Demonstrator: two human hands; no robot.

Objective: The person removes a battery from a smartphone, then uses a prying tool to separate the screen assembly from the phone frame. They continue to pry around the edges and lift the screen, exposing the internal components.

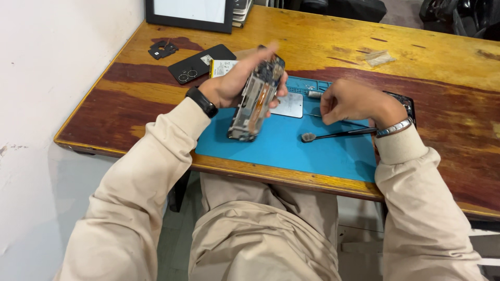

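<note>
fingers (263, 57) of left hand (229, 86) are wrapping around opened phone (256, 99), holding it tilted up above blue mat's (291, 148) left part. right hand (351, 101) is curling over mat, fingertips pinched together near thin tweezers (333, 118); can't tell what they're gripping. black brush tool (336, 135) is lying just below. back cover (200, 63) is resting on wooden table (416, 52).

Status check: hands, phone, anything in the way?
Left hand holds opened phone upright over blue mat. Right hand at tweezers. Brush lies beside.
</note>
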